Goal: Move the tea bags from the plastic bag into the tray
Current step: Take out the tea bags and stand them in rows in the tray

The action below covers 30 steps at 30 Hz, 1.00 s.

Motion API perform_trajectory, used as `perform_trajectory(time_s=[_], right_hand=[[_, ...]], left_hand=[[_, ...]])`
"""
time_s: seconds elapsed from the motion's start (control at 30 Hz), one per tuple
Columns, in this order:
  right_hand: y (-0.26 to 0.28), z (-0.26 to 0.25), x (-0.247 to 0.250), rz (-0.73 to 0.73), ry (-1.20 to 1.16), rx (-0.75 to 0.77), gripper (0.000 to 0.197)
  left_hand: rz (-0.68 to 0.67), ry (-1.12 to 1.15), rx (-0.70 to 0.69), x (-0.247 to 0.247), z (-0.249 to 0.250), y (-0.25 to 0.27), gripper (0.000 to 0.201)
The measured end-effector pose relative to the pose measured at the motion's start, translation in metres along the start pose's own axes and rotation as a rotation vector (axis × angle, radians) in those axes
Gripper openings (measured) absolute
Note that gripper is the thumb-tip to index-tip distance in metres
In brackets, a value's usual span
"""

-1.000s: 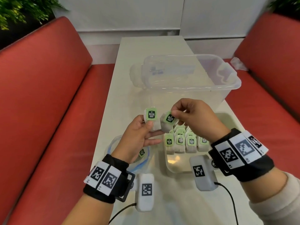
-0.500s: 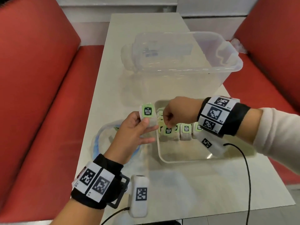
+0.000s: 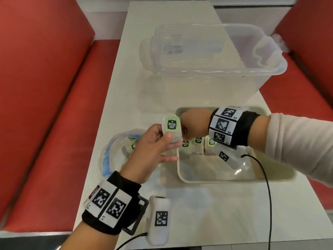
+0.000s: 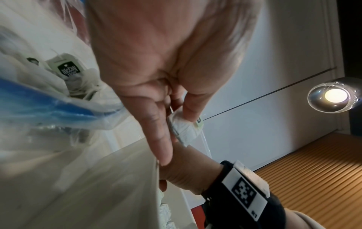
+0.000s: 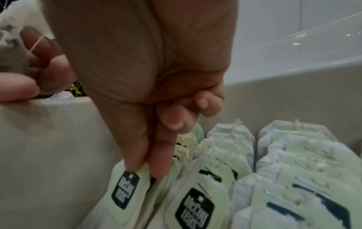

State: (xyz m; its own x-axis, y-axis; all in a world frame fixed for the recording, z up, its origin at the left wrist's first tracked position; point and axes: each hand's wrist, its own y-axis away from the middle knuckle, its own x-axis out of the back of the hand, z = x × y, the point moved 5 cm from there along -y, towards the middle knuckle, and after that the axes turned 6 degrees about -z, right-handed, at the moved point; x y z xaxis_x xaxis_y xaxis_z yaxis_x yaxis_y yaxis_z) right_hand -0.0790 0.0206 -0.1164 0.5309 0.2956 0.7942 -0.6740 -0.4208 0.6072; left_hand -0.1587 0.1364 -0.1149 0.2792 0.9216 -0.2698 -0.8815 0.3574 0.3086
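My left hand (image 3: 163,139) holds one tea bag (image 3: 171,126) with a green tag upright, above the gap between the plastic bag and the tray; thumb and fingers pinch it (image 4: 184,128). The clear plastic bag (image 3: 115,156) with a blue zip lies left of the tray, with tea bags (image 3: 132,146) inside. My right hand (image 3: 187,135) reaches down into the beige tray (image 3: 234,179) at its left end. Thumb and forefinger (image 5: 145,168) pinch the top of a tea bag (image 5: 125,190) standing against the tray's left wall. Rows of tea bags (image 5: 293,170) stand beside it.
A large clear plastic bin (image 3: 225,73) stands right behind the tray, with a clear jar (image 3: 162,49) seen through it. Red benches (image 3: 45,105) flank the narrow white table (image 3: 198,204). A black cable (image 3: 266,177) hangs from my right wrist across the tray's near rim.
My right hand took its tea bag from beside the left hand down into the tray's left end. The left hand kept its tea bag. The head view tilted downward.
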Motion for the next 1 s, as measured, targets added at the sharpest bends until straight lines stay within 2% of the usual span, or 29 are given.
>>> perform_trajectory(time_s=[0.07,0.2,0.3,0.33,0.47,0.6,0.87,0.93,1.0], right_hand=[[0.0,0.0,-0.004,0.005,0.022,-0.013,0.011],[0.003,0.003,-0.003,0.056,-0.026,-0.003,0.012],[0.012,0.005,0.004,0.085,-0.047,0.013,0.005],[0.014,0.004,0.002,0.04,-0.052,0.043,0.002],[0.018,-0.002,-0.031,-0.319,-0.116,0.127,0.024],[0.009,-0.01,-0.049,-0.455,-0.107,0.207,0.039],[0.009,-0.003,-0.033,-0.427,-0.274,0.144,0.039],[0.022,0.005,-0.013,-0.356,-0.314,0.13,0.038],[0.04,0.015,0.013,-0.208,-0.407,0.12,0.043]], left_hand=[[0.0,0.002,0.0,0.0,0.0,0.0,0.007],[-0.001,0.016,0.003,0.0,0.0,0.001,0.008],[-0.002,0.017,0.004,0.0,0.0,0.001,0.008],[0.0,0.014,0.003,-0.001,0.001,0.001,0.01],[0.01,0.005,-0.001,-0.001,0.001,0.001,0.016],[0.013,-0.001,-0.006,-0.001,-0.001,0.001,0.012],[0.019,-0.015,-0.018,-0.002,0.001,0.003,0.014],[0.04,-0.052,-0.039,0.0,0.005,0.003,0.012],[0.08,-0.149,-0.08,0.002,0.01,0.002,0.007]])
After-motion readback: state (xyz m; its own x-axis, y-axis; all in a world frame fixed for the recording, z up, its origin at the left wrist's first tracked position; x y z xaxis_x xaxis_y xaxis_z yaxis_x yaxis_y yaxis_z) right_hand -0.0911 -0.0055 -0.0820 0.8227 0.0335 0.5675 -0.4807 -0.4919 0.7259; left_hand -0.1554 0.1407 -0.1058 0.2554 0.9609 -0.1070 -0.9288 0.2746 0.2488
